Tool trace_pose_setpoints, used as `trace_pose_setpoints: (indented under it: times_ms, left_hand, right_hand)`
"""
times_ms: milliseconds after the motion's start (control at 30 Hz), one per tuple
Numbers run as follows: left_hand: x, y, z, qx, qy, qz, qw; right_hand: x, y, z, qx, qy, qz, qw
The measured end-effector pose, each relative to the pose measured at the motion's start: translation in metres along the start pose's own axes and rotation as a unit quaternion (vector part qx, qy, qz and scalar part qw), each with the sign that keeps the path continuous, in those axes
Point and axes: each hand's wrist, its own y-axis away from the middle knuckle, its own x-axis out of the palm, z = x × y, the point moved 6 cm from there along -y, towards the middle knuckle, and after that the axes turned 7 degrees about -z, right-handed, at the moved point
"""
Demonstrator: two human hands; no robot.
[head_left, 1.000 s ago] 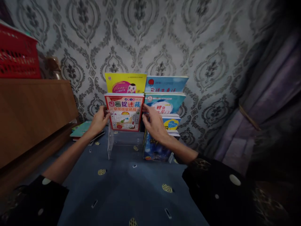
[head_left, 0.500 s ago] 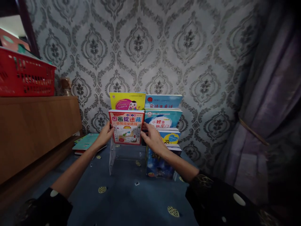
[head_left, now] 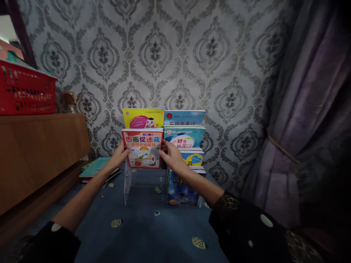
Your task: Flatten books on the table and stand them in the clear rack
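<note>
My left hand (head_left: pixel 120 156) grips the left edge of a red-bordered picture book (head_left: pixel 142 148), and my right hand (head_left: pixel 171 157) grips its right edge. The book stands upright in the second tier of a clear acrylic stepped rack (head_left: pixel 130 182). Behind it in the top tier stands a yellow book (head_left: pixel 143 118). The rack's right column holds a blue book (head_left: pixel 184 117) at the top, a teal book (head_left: pixel 184 136) below it, then a yellow-and-blue book (head_left: pixel 194 158) and a dark blue book (head_left: pixel 181 188) at the front.
The rack stands on a blue cloth (head_left: pixel 148 233) against patterned wallpaper. A small stack of books (head_left: pixel 95 168) lies left of the rack. A wooden cabinet (head_left: pixel 38 153) with a red basket (head_left: pixel 26 89) on top is at the left. A purple curtain (head_left: pixel 307 120) hangs at the right.
Both hands keep hold of the red-bordered book at the same tier. The camera view has lifted and shifted, so more wall shows above the rack.
</note>
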Motion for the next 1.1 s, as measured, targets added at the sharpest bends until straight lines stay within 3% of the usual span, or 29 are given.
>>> trace_pose_setpoints:
  times_ms: [367, 1100]
  left_hand:
    - [-0.002, 0.002, -0.008, -0.002, -0.01, -0.012, 1.0]
    - [0.003, 0.003, -0.01, -0.002, -0.068, -0.038, 0.997]
  right_hand:
    - [-0.001, -0.002, 0.004, 0.106, -0.104, 0.015, 0.989]
    - [0.005, -0.004, 0.01, 0.094, -0.063, 0.038, 0.993]
